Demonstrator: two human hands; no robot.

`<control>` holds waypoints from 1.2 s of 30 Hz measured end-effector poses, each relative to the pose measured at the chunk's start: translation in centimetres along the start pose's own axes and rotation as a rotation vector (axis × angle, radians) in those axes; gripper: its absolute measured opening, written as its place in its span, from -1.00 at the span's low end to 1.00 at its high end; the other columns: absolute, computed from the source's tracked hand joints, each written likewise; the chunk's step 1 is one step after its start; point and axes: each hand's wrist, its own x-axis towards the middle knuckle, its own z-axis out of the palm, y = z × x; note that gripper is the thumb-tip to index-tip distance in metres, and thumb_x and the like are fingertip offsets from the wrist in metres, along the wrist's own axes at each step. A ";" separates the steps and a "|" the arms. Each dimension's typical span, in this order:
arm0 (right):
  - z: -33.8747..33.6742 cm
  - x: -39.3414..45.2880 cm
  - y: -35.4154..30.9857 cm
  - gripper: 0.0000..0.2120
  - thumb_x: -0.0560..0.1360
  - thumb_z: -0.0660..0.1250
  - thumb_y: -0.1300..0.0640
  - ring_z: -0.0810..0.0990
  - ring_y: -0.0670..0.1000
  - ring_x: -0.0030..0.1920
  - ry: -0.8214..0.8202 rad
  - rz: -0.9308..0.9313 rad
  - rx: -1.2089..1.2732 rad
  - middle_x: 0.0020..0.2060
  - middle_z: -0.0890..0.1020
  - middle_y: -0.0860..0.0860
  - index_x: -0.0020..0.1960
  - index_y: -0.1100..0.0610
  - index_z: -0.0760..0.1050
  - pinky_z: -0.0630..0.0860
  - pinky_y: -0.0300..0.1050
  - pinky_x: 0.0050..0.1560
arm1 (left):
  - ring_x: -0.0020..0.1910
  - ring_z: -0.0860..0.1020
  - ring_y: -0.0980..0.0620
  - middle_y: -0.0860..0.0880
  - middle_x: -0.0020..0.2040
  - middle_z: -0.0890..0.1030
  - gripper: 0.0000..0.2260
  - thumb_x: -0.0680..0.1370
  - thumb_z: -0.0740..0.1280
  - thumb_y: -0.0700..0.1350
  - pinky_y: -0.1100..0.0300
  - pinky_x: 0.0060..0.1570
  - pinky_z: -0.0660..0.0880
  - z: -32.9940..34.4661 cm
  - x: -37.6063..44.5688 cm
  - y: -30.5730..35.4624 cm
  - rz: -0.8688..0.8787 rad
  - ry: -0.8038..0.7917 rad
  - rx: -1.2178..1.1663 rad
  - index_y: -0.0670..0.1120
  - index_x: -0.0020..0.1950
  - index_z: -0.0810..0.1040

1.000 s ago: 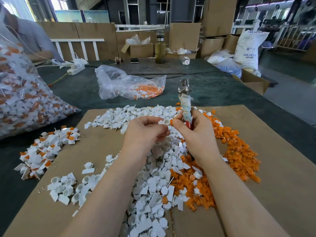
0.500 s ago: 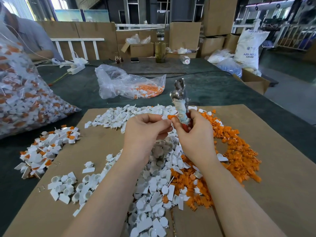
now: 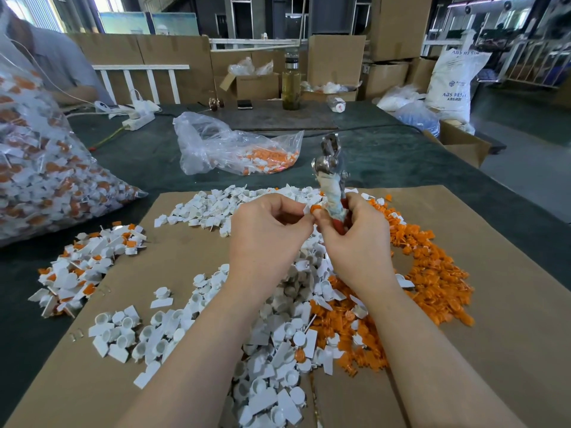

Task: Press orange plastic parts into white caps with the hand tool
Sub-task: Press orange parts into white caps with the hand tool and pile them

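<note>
Pinching a small white cap (image 3: pixel 306 209) between thumb and curled fingers, the left hand (image 3: pixel 268 232) holds it up against an orange plastic part (image 3: pixel 315 209) at the right hand's fingertips. The right hand (image 3: pixel 355 239) is curled round the hand tool (image 3: pixel 330 180), which stands nearly upright above it: red grips low in the fist, a grubby pale cloth wrap round the shaft, a shiny metal head on top. Beneath both wrists spreads a heap of white caps (image 3: pixel 272 359), small cups with flat tabs. Right of the right hand lies a heap of orange parts (image 3: pixel 432 273). All rest on brown cardboard (image 3: pixel 494 319). Beyond the hands a clear bag (image 3: pixel 228 146) holds mixed pieces.
</note>
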 end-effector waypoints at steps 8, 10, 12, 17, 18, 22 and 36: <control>-0.2 0.2 0.2 -0.81 0.51 0.40 0.09 0.46 -0.16 -0.38 -0.092 -0.008 -0.045 -0.39 0.45 -0.20 -0.20 -0.04 0.41 0.26 -0.34 -0.38 | -0.32 0.63 0.16 0.13 -0.32 0.67 -0.88 0.45 0.48 -0.16 0.20 -0.25 0.60 0.0 0.2 -0.4 0.007 0.009 0.041 0.03 -0.26 0.65; -0.4 0.3 0.2 -0.87 0.50 0.39 0.13 0.45 -0.18 -0.37 -0.143 0.002 -0.037 -0.39 0.45 -0.20 -0.16 0.02 0.45 0.25 -0.31 -0.36 | -0.34 0.60 0.20 0.15 -0.32 0.67 -0.88 0.45 0.48 -0.14 0.29 -0.31 0.52 0.0 0.2 -0.5 -0.004 0.023 0.047 0.04 -0.27 0.63; -0.4 0.4 0.2 -0.86 0.49 0.37 0.17 0.44 -0.20 -0.37 -0.180 0.005 -0.019 -0.41 0.42 -0.20 -0.17 0.00 0.44 0.24 -0.32 -0.36 | -0.34 0.59 0.23 0.17 -0.32 0.66 -0.89 0.43 0.51 -0.08 0.37 -0.36 0.46 0.0 0.3 -0.6 -0.012 0.043 0.059 0.04 -0.26 0.62; -0.9 0.5 0.0 -0.92 0.48 0.37 0.21 0.40 -0.05 -0.40 -0.272 0.073 0.126 -0.40 0.49 -0.05 -0.15 0.06 0.52 0.35 -0.04 -0.37 | -0.30 0.65 0.14 0.10 -0.32 0.68 -0.90 0.46 0.52 -0.06 0.25 -0.27 0.57 0.0 0.5 -0.9 -0.057 0.071 0.031 0.02 -0.20 0.62; -1.1 0.6 -0.1 -0.97 0.48 0.37 0.22 0.45 0.09 -0.33 -0.295 0.090 0.159 -0.34 0.54 0.07 -0.10 0.11 0.55 0.42 0.07 -0.30 | -0.29 0.66 0.12 0.09 -0.32 0.68 -0.90 0.47 0.51 -0.08 0.22 -0.24 0.59 -0.1 0.6 -0.9 -0.071 0.070 0.000 0.01 -0.19 0.62; -2.0 0.7 0.0 -0.89 0.47 0.39 0.23 0.52 0.13 -0.24 -0.372 0.153 0.241 -0.24 0.58 0.15 -0.04 0.07 0.58 0.50 0.09 -0.15 | -0.30 0.68 0.12 0.05 -0.32 0.69 -0.91 0.48 0.50 -0.18 0.18 -0.15 0.61 -0.5 1.0 -0.8 -0.124 0.068 -0.170 -0.06 -0.17 0.61; -2.9 0.7 0.0 -0.61 0.33 0.36 0.01 0.57 0.27 0.03 -0.730 0.181 0.144 0.02 0.60 0.24 0.10 0.17 0.52 0.46 0.31 0.17 | -0.35 0.65 0.12 0.02 -0.34 0.64 -0.96 0.53 0.41 -0.31 0.33 -0.25 0.56 -1.7 1.6 -1.1 -0.083 0.062 -0.455 -0.20 -0.10 0.59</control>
